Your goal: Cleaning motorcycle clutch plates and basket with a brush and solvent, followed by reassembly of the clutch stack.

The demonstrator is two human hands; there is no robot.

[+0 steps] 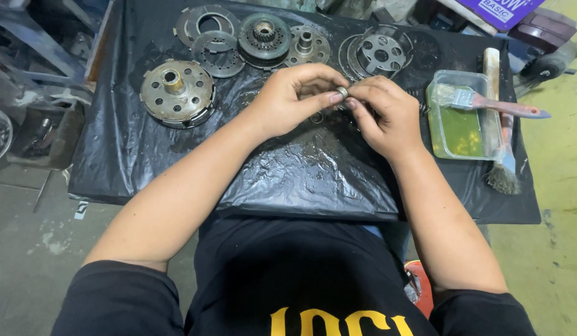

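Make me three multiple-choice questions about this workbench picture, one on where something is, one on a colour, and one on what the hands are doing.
1. Where does the clear plastic tray sit?
A. at the person's right
B. at the person's left
C. on the floor

2. What colour is the liquid in that tray?
A. red
B. yellow-green
C. blue

3. How is the small metal ring held?
A. lying alone on the black sheet
B. pinched between the fingertips of both hands
C. resting in the tray

Answers:
1 A, the tray lies on the black plastic sheet beyond the right hand.
2 B, the liquid shows yellow-green beneath the paintbrush.
3 B, the left hand and the right hand meet around the ring above the sheet.
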